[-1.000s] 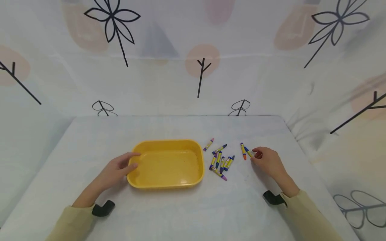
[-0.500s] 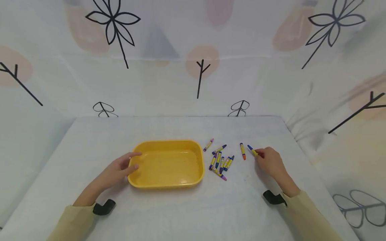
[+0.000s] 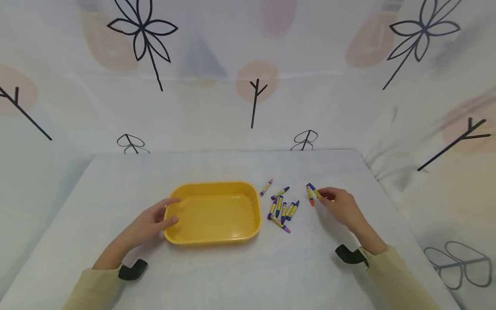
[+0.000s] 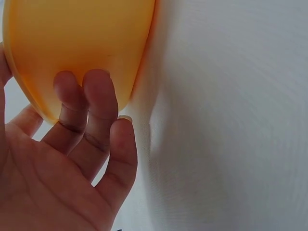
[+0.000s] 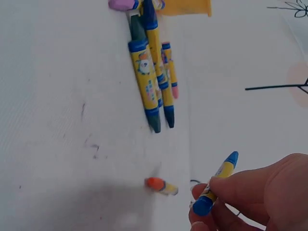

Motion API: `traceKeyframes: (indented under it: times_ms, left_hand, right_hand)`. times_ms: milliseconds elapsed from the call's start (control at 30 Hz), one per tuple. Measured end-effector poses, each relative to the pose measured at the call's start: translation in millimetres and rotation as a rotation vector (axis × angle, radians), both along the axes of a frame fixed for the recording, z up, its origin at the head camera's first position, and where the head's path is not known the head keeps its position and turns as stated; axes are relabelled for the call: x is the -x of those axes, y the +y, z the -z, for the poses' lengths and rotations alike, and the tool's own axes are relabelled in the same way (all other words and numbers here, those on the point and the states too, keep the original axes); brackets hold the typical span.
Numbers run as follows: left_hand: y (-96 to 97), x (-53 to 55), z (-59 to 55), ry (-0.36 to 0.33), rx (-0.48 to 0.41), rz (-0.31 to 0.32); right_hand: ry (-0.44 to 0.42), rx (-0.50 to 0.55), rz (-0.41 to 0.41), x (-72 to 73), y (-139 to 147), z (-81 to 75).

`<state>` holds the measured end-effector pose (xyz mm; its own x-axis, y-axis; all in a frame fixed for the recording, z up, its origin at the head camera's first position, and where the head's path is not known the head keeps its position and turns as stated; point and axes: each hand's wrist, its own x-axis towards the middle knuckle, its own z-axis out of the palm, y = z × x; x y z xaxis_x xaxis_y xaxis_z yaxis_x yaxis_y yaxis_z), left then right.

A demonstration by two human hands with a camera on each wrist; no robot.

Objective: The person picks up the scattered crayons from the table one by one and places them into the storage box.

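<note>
My left hand (image 3: 145, 224) holds the left end of a yellow tray (image 3: 215, 217), thumb and index finger over the rim. In the left wrist view the other fingers (image 4: 100, 103) curl against the tray's outer wall. At the right, my right hand (image 3: 345, 209) pinches a blue crayon (image 3: 315, 190) in a yellow wrapper between thumb and fingers. The right wrist view shows this crayon tilted, its blue tip pointing away. Close to its far end lies an orange crayon (image 3: 310, 196); whether the two touch, I cannot tell.
Several crayons (image 3: 280, 209) lie in a loose cluster just right of the tray, purple and dark blue ones among them. A pink crayon (image 3: 266, 187) lies beside the tray's upper right corner. White cloth (image 3: 248, 275) covers the table, and a patterned curtain (image 3: 217, 107) stands behind it.
The right hand has taken hold of the blue crayon, swung it clear of the orange one, then moved it slightly left, back near the orange crayon. The left hand stays on the tray.
</note>
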<state>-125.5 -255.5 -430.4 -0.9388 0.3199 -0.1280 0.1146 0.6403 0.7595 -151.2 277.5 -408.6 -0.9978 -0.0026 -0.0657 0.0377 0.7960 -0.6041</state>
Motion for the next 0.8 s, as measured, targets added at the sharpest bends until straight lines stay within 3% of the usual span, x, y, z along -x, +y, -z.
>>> traceKeyframes:
  times_ms: [300,800]
  left_hand:
    - [1.2,-2.5,-0.2,0.015,0.005,-0.003]
    - [0.5,0.1,0.2,0.010,0.006,0.005]
  right_hand:
    - [0.038,0.087,-0.080,-6.0,-26.1,-23.4]
    - [0.088,0.159,-0.301,1.1,-81.9,-36.2]
